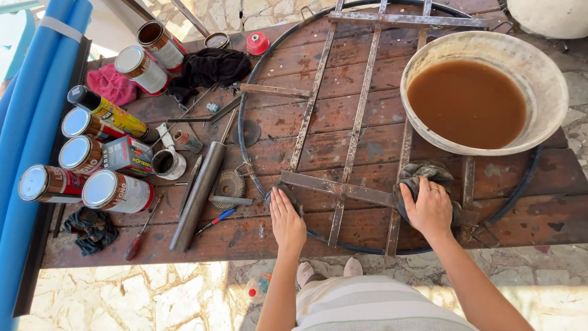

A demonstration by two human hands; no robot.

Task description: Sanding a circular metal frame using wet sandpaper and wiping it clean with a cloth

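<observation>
A: While the view runs left to right, what lies at the far left of the wooden table?

B: Blue foam tubes along the left edge; then a cluster of paint cans lying on their sides, a dark rag, a red-handled screwdriver and a steel pipe lying at a slant.

A: And the left hand?

B: Flat, palm down, fingers together and extended, pressing a small dark pad against the lower left arc of the round rusty metal grate. Nothing is clasped; the hand only bears down on it.

A: Where does the grate lie?

B: Flat on the table's middle, its ring reaching close to the near edge, its bars running away from the person.

A: The right hand?

B: Fingers slightly spread and curled over a grey crumpled cloth, which rests on the grate's lower right, on a bar near the ring. The hand wears a ring and presses the cloth rather than pinching it.

A: What bounds the room for movement?

B: A white basin of brown liquid sits on the grate just beyond the right hand. Between the two hands the bars lie open. The near table edge runs just behind both wrists.
</observation>
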